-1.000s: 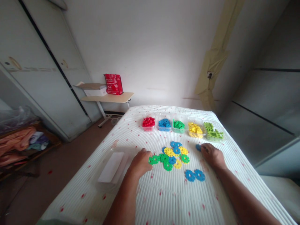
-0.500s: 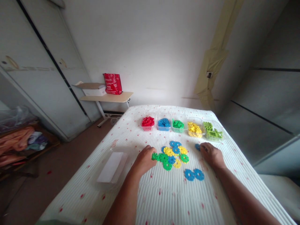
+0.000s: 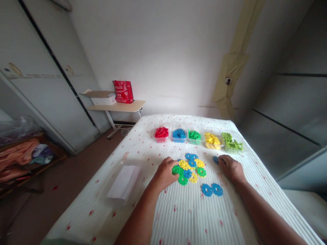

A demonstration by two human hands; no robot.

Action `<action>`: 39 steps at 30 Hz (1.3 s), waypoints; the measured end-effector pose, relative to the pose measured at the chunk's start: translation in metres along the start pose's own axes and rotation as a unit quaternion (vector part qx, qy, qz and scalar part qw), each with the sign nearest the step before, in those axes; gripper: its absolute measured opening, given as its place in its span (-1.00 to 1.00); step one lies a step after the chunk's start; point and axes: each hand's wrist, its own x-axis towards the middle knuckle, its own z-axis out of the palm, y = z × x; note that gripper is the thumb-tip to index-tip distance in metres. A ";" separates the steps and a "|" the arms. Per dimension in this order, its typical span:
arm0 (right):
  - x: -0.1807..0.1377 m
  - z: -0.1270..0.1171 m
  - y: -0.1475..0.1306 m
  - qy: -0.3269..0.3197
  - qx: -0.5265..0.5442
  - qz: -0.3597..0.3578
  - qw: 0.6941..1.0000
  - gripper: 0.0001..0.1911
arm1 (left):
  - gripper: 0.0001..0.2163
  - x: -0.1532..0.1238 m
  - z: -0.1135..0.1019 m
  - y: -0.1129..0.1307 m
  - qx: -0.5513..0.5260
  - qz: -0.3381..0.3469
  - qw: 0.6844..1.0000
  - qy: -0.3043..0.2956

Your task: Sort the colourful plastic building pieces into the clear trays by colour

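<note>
The left hand (image 3: 166, 172) is curling its fingers against a green snowflake disc (image 3: 175, 169) at the edge of the mixed pile (image 3: 190, 167); whether it's actually pinching it, I can't tell. The right hand (image 3: 230, 167) is resting loosely curled beside a blue disc (image 3: 216, 159). Honestly, that soft ribbed mattress cover (image 3: 184, 214) is risking discs sliding or interlocked neighbours getting dragged along.

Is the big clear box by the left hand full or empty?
Cannot tell for sure. The clear box shows no coloured discs inside, only something flat and white, perhaps a paper or lid.
</note>
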 end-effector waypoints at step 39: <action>0.000 0.001 0.001 -0.027 -0.005 0.015 1.000 -0.72 | -0.74 0.006 0.012 -0.007 -0.017 0.017 0.999 -0.025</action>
